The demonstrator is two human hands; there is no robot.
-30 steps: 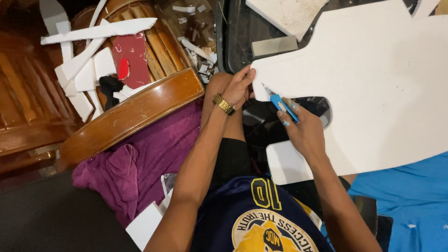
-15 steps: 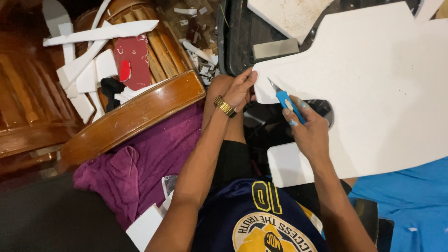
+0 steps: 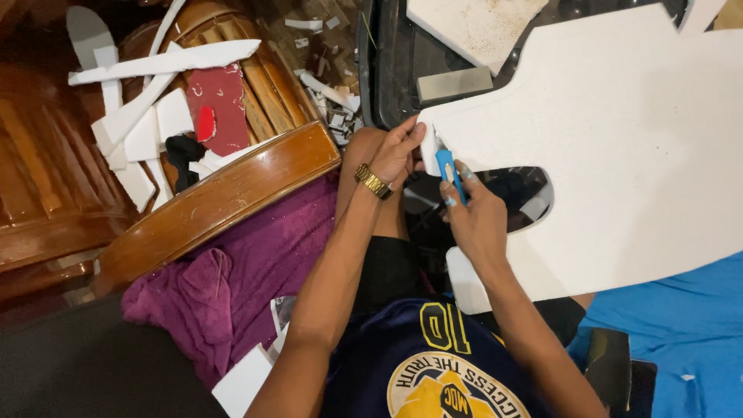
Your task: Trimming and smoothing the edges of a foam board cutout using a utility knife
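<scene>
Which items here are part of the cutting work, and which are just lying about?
In use: white foam board, blue utility knife, left hand, right hand.
Lying about: white offcuts, red sheet, purple towel, wooden chair.

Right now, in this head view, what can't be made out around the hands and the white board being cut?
- Blade tip of the blue cutter: too small, and it merges with the white foam board.
- Right hand palm and grip: hidden, seen from behind.
- Left hand fingertips: curled behind the board's corner.
- Board's full outline: cut off by the top and right edges.
- Black tray contents: largely covered by the board.
</scene>
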